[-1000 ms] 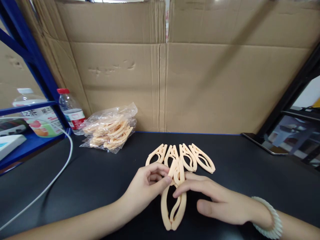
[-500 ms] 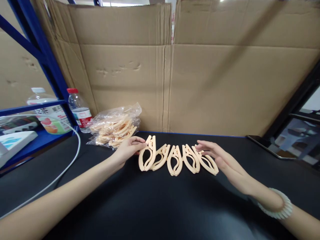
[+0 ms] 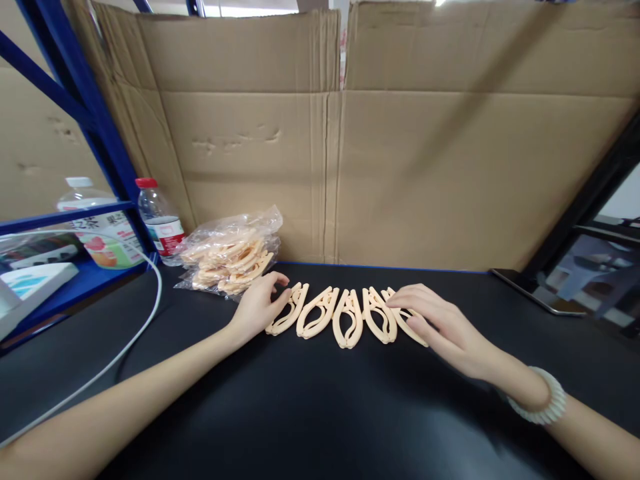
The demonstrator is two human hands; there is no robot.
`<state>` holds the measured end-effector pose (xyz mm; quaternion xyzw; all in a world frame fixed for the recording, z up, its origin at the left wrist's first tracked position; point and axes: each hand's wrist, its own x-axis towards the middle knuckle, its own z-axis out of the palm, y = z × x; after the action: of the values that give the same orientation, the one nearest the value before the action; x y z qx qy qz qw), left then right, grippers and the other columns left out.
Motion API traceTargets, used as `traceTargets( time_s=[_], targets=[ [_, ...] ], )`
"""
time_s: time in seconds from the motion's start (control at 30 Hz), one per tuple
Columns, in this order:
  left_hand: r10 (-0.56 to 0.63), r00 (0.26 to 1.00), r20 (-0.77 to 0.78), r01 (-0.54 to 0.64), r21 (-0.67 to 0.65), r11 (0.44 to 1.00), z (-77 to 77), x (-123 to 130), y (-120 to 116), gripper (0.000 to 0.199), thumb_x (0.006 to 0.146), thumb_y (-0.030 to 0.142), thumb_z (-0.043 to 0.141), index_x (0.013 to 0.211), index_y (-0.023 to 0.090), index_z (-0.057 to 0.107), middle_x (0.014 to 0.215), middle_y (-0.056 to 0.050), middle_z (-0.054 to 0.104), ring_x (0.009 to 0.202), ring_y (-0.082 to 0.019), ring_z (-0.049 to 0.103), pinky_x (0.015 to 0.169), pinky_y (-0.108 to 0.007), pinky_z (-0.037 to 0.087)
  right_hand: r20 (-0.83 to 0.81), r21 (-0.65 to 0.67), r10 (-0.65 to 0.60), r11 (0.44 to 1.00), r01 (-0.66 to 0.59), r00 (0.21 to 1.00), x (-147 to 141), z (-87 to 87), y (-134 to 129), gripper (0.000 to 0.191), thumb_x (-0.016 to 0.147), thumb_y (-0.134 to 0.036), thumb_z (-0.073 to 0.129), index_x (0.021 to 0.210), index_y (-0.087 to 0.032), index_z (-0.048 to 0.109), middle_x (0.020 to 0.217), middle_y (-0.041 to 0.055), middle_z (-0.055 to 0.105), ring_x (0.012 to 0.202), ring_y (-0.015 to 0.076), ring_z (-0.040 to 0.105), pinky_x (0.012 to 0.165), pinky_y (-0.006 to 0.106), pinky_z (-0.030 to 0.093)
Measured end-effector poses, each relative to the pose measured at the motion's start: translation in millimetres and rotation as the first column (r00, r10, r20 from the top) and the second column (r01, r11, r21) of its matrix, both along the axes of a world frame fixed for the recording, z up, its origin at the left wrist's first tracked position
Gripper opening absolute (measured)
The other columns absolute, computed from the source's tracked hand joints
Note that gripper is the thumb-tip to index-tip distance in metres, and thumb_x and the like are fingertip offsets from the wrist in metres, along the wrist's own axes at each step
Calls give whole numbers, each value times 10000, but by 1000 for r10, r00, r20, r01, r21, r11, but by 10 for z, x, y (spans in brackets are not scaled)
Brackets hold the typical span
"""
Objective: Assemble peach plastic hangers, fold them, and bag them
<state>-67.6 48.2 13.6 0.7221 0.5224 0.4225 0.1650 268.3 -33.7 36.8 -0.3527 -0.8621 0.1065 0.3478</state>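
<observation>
Several cream-coloured folded plastic hangers lie in a fanned row on the black table. My left hand (image 3: 263, 303) is at the leftmost hanger (image 3: 296, 310), its fingers apart and touching or just over the hanger's left side. The second hanger (image 3: 327, 310), the middle one (image 3: 348, 317) and the fourth (image 3: 380, 317) lie uncovered. Over the rightmost hanger (image 3: 417, 331), my right hand (image 3: 440, 323) is spread with its fingers out, hiding part of it. Whether those fingertips touch the hanger is unclear.
A clear plastic bag of similar hangers (image 3: 233, 257) sits behind my left hand. Beside it stand a red-capped bottle (image 3: 161, 223) and a blue shelf (image 3: 95, 277). A white cable (image 3: 145, 320) curves across the left. A phone-like flat object (image 3: 537, 293) lies at the right.
The leftmost hanger has moved left and down flat, off its neighbour. My left hand has loosened around it. My right hand has shifted slightly left over the rightmost hanger.
</observation>
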Motion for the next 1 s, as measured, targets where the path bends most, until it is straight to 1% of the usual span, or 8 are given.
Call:
traceTargets(
  time_s=[0.07,0.1,0.17,0.23,0.37,0.47,0.6,1.0],
  targets=[
    [-64,994,-84,66,28,997,23,68,-117,288,775,396,625,987,205,668,1028,-92,682,1007,-285,584,944,-407,411,136,16,-26,1000,24,990,-38,-10,-34,355,976,-340,444,1300,-246,554,1297,101,579,1255,279,464,1068,480,363],
    [-123,975,-183,131,31,991,35,114,-199,344,821,419,582,1089,216,656,1121,-104,666,1097,-305,557,1007,-456,372,207,14,-43,999,41,977,-60,-23,-55,406,971,-368,456,1356,-251,510,1373,106,529,1313,297,411,1094,512,325],
    [-197,912,-360,196,-41,980,51,221,-394,457,886,459,506,1314,304,542,1361,-101,554,1285,-351,437,1088,-625,191,339,-11,-62,997,70,939,-105,-67,-102,523,954,-448,474,1444,-281,406,1510,107,379,1403,343,276,1116,578,251],
    [-273,839,-470,234,-142,962,48,325,-588,528,905,513,470,1418,406,405,1517,-90,387,1390,-412,283,1042,-741,84,430,-59,-55,994,88,901,-149,-129,-145,618,931,-530,481,1488,-316,319,1577,106,242,1442,383,153,1114,631,191],
    [-324,747,-581,281,-166,945,-7,452,-805,588,876,609,475,1430,446,369,1568,-105,287,1422,-471,162,1023,-763,-2,487,-142,-45,981,130,872,-216,-251,-193,703,907,-625,444,1512,-350,215,1599,117,155,1444,432,59,1085,706,103],
    [-292,709,-642,262,-144,954,-65,467,-803,584,886,620,441,1438,456,344,1554,-109,320,1427,-476,129,1002,-779,-37,486,-142,-59,979,145,872,-241,-295,-197,709,909,-639,421,1514,-372,164,1607,103,121,1447,426,42,1086,707,78],
    [-247,676,-694,214,-136,967,-105,470,-725,596,889,647,400,1446,449,329,1562,-100,305,1432,-469,118,1008,-782,21,500,-134,-75,977,163,863,-252,-310,-160,680,917,-648,386,1510,-386,178,1605,95,135,1449,411,73,1099,685,79],
    [-207,685,-699,107,-185,977,-29,658,-363,639,880,682,366,1459,415,321,1577,-110,259,1441,-456,69,1021,-765,42,526,-51,-276,934,353,805,-363,-356,298,692,921,-679,291,1495,-293,308,1591,136,177,1449,420,33,1094,661,85]
  ],
)
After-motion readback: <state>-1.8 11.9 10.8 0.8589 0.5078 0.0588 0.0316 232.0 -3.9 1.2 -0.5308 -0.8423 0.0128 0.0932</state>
